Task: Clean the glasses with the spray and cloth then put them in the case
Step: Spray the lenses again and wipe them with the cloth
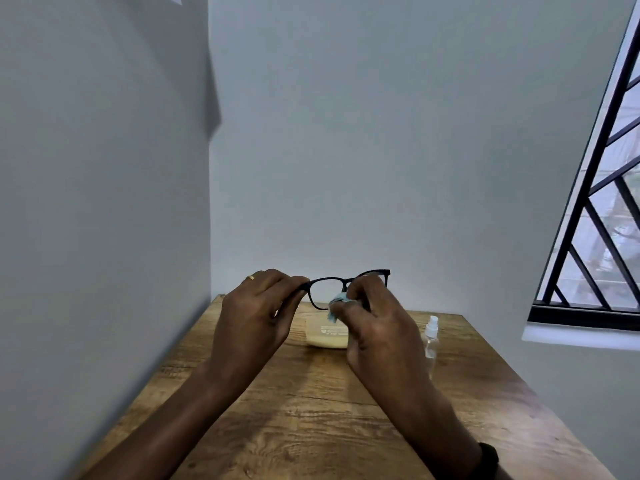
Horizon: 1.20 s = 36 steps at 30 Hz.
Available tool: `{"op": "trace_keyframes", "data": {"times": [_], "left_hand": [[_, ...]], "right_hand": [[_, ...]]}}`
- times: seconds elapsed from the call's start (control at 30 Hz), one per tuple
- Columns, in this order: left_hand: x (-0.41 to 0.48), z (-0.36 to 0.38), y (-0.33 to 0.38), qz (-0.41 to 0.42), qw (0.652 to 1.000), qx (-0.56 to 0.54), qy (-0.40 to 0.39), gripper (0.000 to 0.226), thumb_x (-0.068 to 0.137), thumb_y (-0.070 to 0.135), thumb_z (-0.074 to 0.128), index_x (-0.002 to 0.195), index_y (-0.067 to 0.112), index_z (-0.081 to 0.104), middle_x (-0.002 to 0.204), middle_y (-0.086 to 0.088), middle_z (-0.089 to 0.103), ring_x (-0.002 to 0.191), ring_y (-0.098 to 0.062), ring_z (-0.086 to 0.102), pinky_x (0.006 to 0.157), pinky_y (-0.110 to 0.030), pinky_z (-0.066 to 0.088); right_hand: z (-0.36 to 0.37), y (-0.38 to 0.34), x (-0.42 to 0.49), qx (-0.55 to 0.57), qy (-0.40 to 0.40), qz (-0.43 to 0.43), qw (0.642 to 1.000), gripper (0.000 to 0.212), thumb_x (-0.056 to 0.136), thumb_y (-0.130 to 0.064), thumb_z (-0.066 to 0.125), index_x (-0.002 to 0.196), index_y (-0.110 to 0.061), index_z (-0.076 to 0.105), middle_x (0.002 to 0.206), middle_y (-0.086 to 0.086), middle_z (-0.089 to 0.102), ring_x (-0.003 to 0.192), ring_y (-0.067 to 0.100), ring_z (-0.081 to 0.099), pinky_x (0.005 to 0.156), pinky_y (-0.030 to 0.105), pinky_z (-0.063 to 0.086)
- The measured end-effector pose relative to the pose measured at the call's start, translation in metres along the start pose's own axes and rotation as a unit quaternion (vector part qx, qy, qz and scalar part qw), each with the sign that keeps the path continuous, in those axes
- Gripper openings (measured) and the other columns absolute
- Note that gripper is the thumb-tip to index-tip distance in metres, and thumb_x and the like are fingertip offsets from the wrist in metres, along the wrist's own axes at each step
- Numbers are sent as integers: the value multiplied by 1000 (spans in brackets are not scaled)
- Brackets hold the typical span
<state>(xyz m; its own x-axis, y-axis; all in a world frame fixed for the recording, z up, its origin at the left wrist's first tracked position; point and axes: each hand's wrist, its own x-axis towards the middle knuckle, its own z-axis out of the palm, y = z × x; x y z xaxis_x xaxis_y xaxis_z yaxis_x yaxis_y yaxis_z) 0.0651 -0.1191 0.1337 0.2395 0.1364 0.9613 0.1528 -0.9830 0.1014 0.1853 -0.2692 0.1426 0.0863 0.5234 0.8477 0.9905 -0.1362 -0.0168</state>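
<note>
The black-framed glasses (pixel 327 281) are held up above the wooden table (pixel 311 410). My left hand (pixel 254 317) pinches the frame's left corner. My right hand (pixel 375 323) presses a light blue cloth (pixel 336 304) against the right lens, and its fingers hide most of that lens and cloth. A pale yellow case (pixel 325 336) lies on the table below the glasses, partly behind my hands. The clear spray bottle (pixel 430 339) with a white nozzle stands upright just right of my right hand.
Grey walls close the table in on the left and at the back. A barred window (pixel 595 220) is on the right wall.
</note>
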Motion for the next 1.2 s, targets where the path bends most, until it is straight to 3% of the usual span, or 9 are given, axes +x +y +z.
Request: {"op": "trace_keyframes", "data": {"times": [0.1, 0.2, 0.33, 0.53, 0.7, 0.83, 0.97, 1.2], "left_hand": [[-3, -1, 0, -7, 1000, 3, 3, 20, 96, 25, 63, 101, 15, 79, 84, 4, 72, 74, -16, 67, 67, -29, 50], [-4, -1, -1, -6, 1000, 2, 1, 20, 96, 26, 62, 102, 15, 79, 85, 4, 72, 74, -16, 67, 68, -30, 51], [-1, -3, -1, -11, 1000, -1, 6, 15, 94, 22, 68, 102, 15, 79, 85, 4, 72, 75, -15, 67, 66, -29, 51], [2, -2, 7, -12, 999, -32, 8, 14, 92, 19, 72, 101, 14, 80, 83, 5, 72, 73, -11, 64, 66, -17, 45], [3, -5, 7, -10, 999, -38, 20, 14, 91, 17, 73, 102, 13, 80, 83, 4, 72, 74, -9, 63, 66, -17, 47], [3, -6, 2, -23, 998, -52, 22, 13, 91, 18, 73, 101, 13, 81, 83, 4, 73, 72, -14, 67, 62, -29, 52], [0, -6, -4, -38, 997, -65, 21, 14, 90, 19, 73, 101, 13, 81, 84, 4, 74, 73, -15, 68, 63, -32, 53], [-3, -3, -2, -35, 997, -73, 12, 14, 90, 17, 73, 101, 13, 81, 86, 5, 75, 76, -12, 69, 66, -32, 54]], "right_hand": [[-7, 14, 0, 27, 73, 32, 996, 37, 74, 14, 70, 100, -10, 77, 103, 3, 59, 85, 17, 63, 63, 30, 55], [-17, 27, 3, 79, 157, 78, 981, 30, 77, 13, 73, 95, -11, 77, 98, 2, 61, 84, 9, 61, 72, 17, 50], [-20, 38, 5, 81, 167, 133, 974, 32, 76, 11, 76, 99, -12, 70, 98, -1, 66, 83, 11, 66, 77, 6, 44], [-17, 33, 9, 60, 171, 77, 980, 31, 76, 13, 73, 95, -11, 68, 94, -2, 69, 86, 16, 67, 76, 26, 52], [-16, 30, 8, 70, 157, 16, 985, 29, 77, 15, 70, 93, -10, 71, 96, -3, 71, 89, 18, 66, 80, 26, 52], [-19, 31, -1, 71, 121, -27, 990, 35, 71, 21, 69, 90, -9, 71, 96, -4, 72, 89, 18, 66, 76, 30, 53], [-21, 39, -8, 53, 84, -20, 995, 41, 66, 23, 70, 89, -11, 70, 95, -4, 71, 87, 20, 66, 71, 36, 54], [-24, 46, 3, 26, 125, 40, 991, 35, 70, 19, 68, 86, -12, 68, 87, -4, 69, 81, 19, 64, 70, 32, 51]]}}
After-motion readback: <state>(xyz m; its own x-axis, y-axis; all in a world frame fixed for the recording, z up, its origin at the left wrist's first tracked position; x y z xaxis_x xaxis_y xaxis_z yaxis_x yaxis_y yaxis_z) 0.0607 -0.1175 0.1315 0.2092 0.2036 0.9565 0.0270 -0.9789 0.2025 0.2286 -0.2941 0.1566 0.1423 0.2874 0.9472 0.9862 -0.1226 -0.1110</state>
